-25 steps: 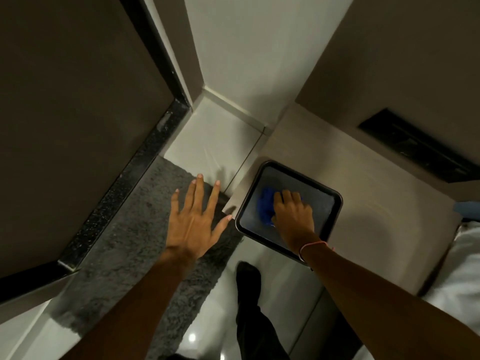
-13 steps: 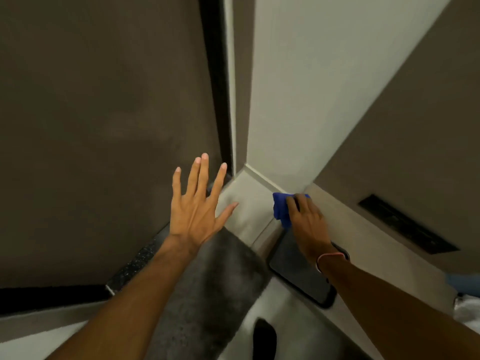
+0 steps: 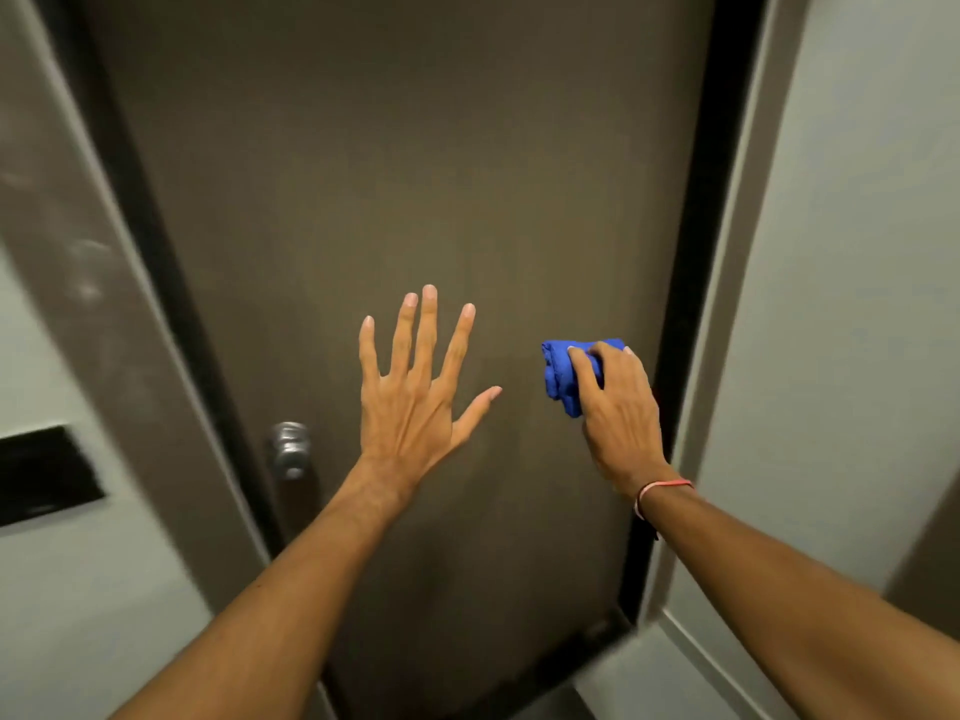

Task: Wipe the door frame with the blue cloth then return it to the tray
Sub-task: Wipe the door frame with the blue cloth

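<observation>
Head view looks straight at a brown door (image 3: 415, 174), with both bare arms raised in front of it. The right hand (image 3: 621, 407) has its grip closed around the blue cloth (image 3: 560, 374), which is bunched into a thick wad with its bulk sticking out to the left of the fingers (image 3: 582, 371); held like that it gives a padded face to press with, probably so the knuckles stay off the surface. The cloth sits over the door panel just beside the dark strip of the frame (image 3: 691, 252) on the right, so the wipe looks about to start there and not yet under way; whether the cloth touches the door cannot be told. The left hand (image 3: 415, 402) is open, fingers spread and empty, held flat toward the middle of the door, likely for balance or to steady the door against the push of wiping; contact is unclear here too. A metal knob (image 3: 291, 449) sits low on the left edge, well apart from both hands. A red band (image 3: 662, 488) circles the right wrist. The tray is not in view, so the return step lies far ahead
</observation>
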### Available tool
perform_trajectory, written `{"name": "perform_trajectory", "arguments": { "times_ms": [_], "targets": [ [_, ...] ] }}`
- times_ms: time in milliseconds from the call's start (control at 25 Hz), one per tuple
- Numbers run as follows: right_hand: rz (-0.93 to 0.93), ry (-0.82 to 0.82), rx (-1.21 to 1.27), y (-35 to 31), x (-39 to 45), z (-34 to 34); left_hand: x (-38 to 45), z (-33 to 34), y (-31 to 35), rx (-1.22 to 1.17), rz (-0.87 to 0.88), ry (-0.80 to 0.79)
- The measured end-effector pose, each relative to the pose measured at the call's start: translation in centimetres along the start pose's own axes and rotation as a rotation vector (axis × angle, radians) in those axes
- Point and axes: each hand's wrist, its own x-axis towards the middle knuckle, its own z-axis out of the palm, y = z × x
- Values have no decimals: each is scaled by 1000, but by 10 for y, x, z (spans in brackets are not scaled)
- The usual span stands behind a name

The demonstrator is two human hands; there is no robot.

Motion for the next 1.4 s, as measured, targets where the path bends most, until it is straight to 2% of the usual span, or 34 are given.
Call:
{"name": "perform_trajectory", "arguments": {
  "times_ms": [40,200,360,600,800,880,1040,1400],
  "targets": [
    [27,-24,49,-25,8,-9,2,-18,-28,20,-27,38],
    [-166,191,163,-143,50,-23,-18,-73,-131,127,-105,137],
    [-343,343,247,-238,50,-21,-60,-101,-226,230,-211,134],
    [-492,317,254,-333,26,4,-112,-94,-296,262,-300,72],
    [-527,130,235,-373,3,50,-130,-53,-322,233,-318,37],
    [-508,91,184,-384,-9,73,-133,-37,-329,236,-308,39],
    [-420,5,253,-399,-19,103,-137,-14,-345,215,-296,61],
    [-391,158,232,-406,-13,133,-121,2,-377,274,-211,113]
  ]
}}
